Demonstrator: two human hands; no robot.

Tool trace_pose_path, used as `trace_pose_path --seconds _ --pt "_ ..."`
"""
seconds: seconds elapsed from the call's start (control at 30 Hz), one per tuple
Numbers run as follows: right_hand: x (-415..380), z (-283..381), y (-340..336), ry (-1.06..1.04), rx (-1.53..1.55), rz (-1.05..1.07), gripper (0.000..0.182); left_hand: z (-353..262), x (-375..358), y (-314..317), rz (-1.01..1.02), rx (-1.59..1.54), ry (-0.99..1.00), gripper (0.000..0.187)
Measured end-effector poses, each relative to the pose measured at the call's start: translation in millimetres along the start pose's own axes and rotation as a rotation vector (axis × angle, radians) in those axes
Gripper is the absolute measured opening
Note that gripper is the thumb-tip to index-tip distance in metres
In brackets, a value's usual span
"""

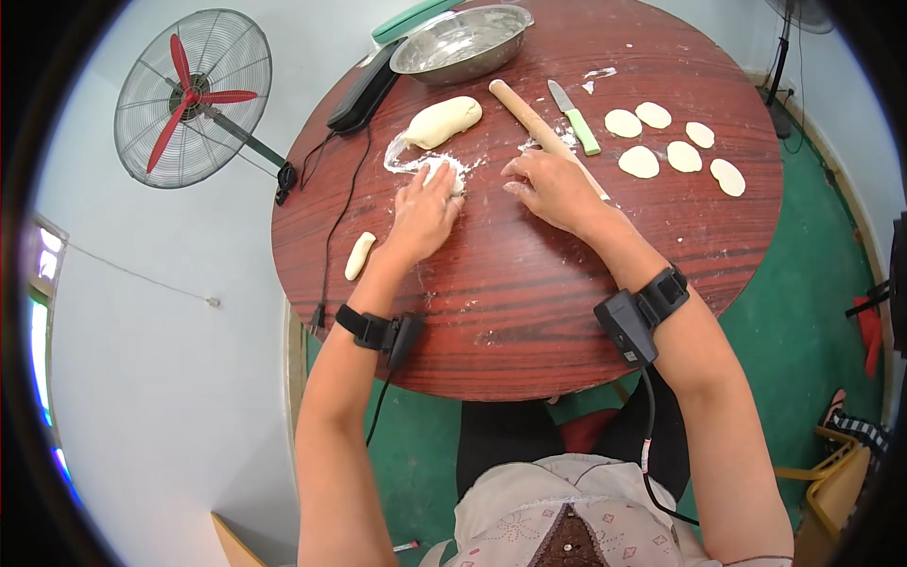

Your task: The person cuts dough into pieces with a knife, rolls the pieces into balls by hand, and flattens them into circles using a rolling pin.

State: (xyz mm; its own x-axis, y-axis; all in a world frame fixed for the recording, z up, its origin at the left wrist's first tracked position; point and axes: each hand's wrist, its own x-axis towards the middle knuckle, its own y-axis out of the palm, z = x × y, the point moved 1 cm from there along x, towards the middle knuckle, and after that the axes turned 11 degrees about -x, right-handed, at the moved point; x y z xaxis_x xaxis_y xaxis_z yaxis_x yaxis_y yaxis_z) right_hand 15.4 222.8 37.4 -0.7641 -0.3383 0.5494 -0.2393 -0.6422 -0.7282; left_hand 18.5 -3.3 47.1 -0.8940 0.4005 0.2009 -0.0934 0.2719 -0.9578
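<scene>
My left hand [425,215] lies with fingers stretched out and slightly parted on a patch of white flour [459,174]. Just beyond it rests a thick log of dough [444,123]. A short dough strip [360,256] is on the table beside my left forearm. My right hand [556,192] is held over the table, fingers loosely bent and apart, thumb pointing left. It overlaps a wooden rolling pin [525,115], whose middle is partly hidden behind the hand. A knife with a green handle [582,131] lies to the right of the pin.
Several flat dough rounds [639,162] lie at the right of the round wooden table [472,312]. A metal basin [463,45] stands at the far edge, beside a black case [367,90]. A black cord [346,213] runs down the left side. A large fan [193,97] stands left.
</scene>
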Motion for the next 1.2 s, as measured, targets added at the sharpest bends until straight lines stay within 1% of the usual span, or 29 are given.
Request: trace_pose_path --seconds 0.1,0.13,0.23,0.33,0.43,0.47,0.57,0.67,0.77,0.87,0.97,1.07,1.17,1.2 --pt "0 1 2 -0.01 -0.006 -0.004 0.017 -7 -6 2 0.214 0.113 -0.037 0.056" --pt "0 0 3 -0.011 -0.006 0.003 0.017 -10 -7 -2 0.248 0.124 -0.071 0.059" --pt "-1 -1 2 -0.004 -0.022 0.023 0.017 -3 -18 2 0.236 0.001 -0.104 0.062" --pt "0 1 1 0.011 -0.011 0.035 0.018 1 -21 -1 0.269 -0.062 -0.1 0.065" --pt "-1 0 1 -0.01 -0.008 0.009 0.017 -1 -9 -13 0.377 -0.106 -0.149 0.061" --pt "-1 -1 1 -0.018 -0.011 -0.007 0.017 0 -5 -14 0.33 -0.155 -0.145 0.056" --pt "0 -5 1 -0.002 -0.006 -0.007 0.016 22 4 4 -0.047 -0.327 -0.145 0.046" --pt "1 -4 0 0.022 -0.004 0.023 0.016 16 12 3 -0.038 -0.12 -0.272 0.035" --pt "1 -3 -1 0.012 0.018 -0.001 0.016 18 17 7 -0.173 -0.037 -0.193 0.025" --pt "1 -5 -2 0.001 0.01 0.014 0.016 13 23 -2 -0.056 -0.128 -0.262 0.028" --pt "1 -1 -5 0.008 -0.013 0.032 0.018 17 23 3 -0.131 -0.282 -0.278 0.028" --pt "1 1 -4 0.01 -0.009 0.043 0.018 6 22 1 -0.038 -0.371 -0.33 0.024" --pt "0 -1 1 0.0 0.007 0.017 0.016 -3 15 12 0.031 -0.639 -0.203 0.021" --pt "0 -2 0 0.006 0.005 0.025 0.016 -24 9 4 0.087 -0.627 -0.246 0.018"
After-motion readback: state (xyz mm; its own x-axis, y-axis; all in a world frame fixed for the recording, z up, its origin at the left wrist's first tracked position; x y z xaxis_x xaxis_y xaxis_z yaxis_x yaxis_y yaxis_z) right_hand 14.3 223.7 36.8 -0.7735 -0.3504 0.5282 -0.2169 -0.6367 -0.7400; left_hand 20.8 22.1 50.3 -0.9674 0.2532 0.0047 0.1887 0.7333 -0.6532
